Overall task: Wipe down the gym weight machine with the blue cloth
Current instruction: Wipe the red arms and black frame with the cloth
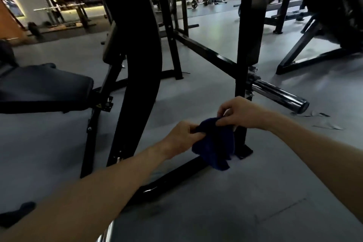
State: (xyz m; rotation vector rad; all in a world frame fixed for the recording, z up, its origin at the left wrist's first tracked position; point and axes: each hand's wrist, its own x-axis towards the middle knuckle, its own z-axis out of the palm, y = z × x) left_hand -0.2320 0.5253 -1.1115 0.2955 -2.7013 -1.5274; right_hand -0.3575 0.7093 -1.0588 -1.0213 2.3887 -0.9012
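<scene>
The left hand pinches one edge of the cloth and the right hand pinches the upper corner, so both grips are clamped on it; the cloth hangs bunched between them, in the air, touching no part of the machine that I can make out.

The likely slip is a loose fold: held only by its edges, the cloth could drop to the floor and pick up grit, or wipe with a wad rather than a flat face.

Left of the grips stand the seat pad and a broad curved arm. Just behind the cloth rises the upright post; below it runs the base bar. Right of the grips a chrome peg juts out, apt to catch a forearm.
</scene>
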